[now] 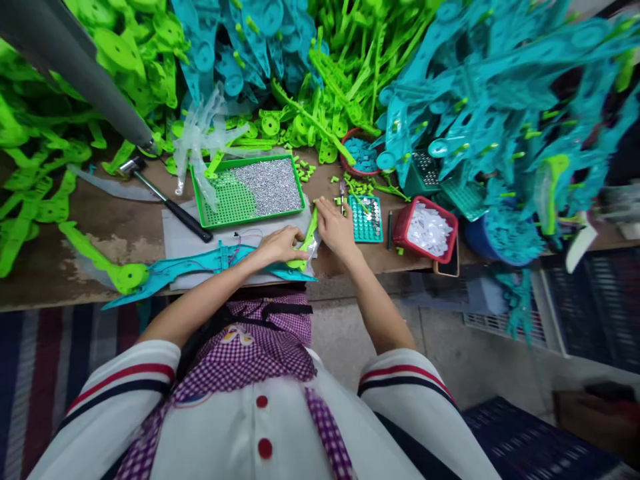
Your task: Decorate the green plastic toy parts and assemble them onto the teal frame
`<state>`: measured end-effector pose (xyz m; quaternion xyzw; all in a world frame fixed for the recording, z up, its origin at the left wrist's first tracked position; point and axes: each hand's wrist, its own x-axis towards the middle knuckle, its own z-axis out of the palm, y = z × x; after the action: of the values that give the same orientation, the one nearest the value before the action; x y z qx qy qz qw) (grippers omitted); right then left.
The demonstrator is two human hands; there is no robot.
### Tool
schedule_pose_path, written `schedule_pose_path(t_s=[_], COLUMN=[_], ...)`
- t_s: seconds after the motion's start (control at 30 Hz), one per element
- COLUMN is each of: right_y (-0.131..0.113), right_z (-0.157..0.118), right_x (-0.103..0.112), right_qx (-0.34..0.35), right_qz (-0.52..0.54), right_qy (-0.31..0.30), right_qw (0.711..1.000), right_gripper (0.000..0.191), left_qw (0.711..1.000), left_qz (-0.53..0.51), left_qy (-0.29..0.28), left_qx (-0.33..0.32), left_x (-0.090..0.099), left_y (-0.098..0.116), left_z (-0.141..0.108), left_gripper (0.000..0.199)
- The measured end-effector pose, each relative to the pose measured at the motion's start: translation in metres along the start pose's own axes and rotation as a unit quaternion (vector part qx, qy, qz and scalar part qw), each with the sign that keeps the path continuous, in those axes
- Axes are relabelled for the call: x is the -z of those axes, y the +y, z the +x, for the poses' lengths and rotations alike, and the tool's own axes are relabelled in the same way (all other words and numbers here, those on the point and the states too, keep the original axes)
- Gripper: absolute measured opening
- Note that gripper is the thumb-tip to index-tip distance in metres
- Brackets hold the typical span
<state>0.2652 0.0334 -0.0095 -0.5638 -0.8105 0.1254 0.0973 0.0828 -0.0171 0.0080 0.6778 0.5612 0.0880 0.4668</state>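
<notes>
Between my hands, a lime green plastic arm piece (311, 229) stands slanted, its lower round end over the tip of a long blue plastic frame (195, 265). My left hand (283, 245) grips the green piece near its lower end, its wrist above the blue frame. Around the upper end curl the fingers of my right hand (334, 223). Some clear plastic film shows beside the green piece. Another lime green arm (107, 263) is joined to the blue frame's left end. Thin wires run along the frame, which lies partly on a pale sheet (183, 243).
A green tray (250, 220) of small metal pieces sits behind my hands, with a hammer (173, 208) to its left. A teal tray (366, 230) and a red basket (400, 233) of white pieces stand at right. Heaps of green parts (350, 60) and blue parts (500, 87) line the back.
</notes>
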Motion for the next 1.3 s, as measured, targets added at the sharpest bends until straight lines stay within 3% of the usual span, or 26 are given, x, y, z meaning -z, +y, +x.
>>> schedule_pose_path(t_s=[0.1,0.3,0.43,0.53,0.63,0.8,0.87,1.0,1.23,1.3], right_y=[0.004,0.0,-0.003,0.002,0.012,0.018,0.017,0.015,0.014,0.012], right_z=[0.002,0.001,0.001,0.009,0.023,0.042,0.045,0.045,0.053,0.052], right_x=[0.003,0.0,-0.002,0.001,0.006,0.01,0.01,0.009,0.017,0.02], right_qx=[-0.009,-0.006,-0.012,-0.02,-0.046,-0.104,-0.138,-0.196,-0.25,-0.251], right_qz=[0.028,0.006,0.001,0.06,0.128,0.117,0.154,0.271,0.387,0.403], right_qy=[-0.015,0.017,0.023,0.019,0.021,0.014,-0.024,-0.069,-0.122,-0.126], right_qw=[0.999,1.0,1.0,0.998,0.991,0.988,0.978,0.94,0.879,0.871], right_gripper=[0.044,0.042,0.043,0.039,0.032,0.016,0.013,0.014,0.034,0.034], left_qw=[1.0,0.997,0.998,0.999,0.999,0.999,0.998,0.993,0.992,0.993], left_qz=[-0.026,-0.046,-0.049,-0.044,-0.028,0.021,0.026,0.015,-0.009,-0.02], left_qy=[-0.015,0.032,0.018,0.01,0.003,0.018,0.004,-0.025,-0.038,-0.036], left_qx=[-0.009,-0.056,-0.034,-0.03,-0.034,-0.034,-0.056,-0.111,-0.124,-0.111], left_x=[0.005,0.01,0.01,0.01,0.012,0.016,0.017,0.018,0.018,0.016], left_y=[-0.002,-0.011,-0.012,-0.011,-0.011,-0.011,-0.014,-0.023,-0.029,-0.025], left_z=[-0.005,-0.015,-0.012,-0.009,-0.007,-0.013,-0.019,-0.031,-0.028,-0.023], left_gripper=[0.034,0.012,0.01,0.01,0.012,0.016,0.022,0.055,0.054,0.045])
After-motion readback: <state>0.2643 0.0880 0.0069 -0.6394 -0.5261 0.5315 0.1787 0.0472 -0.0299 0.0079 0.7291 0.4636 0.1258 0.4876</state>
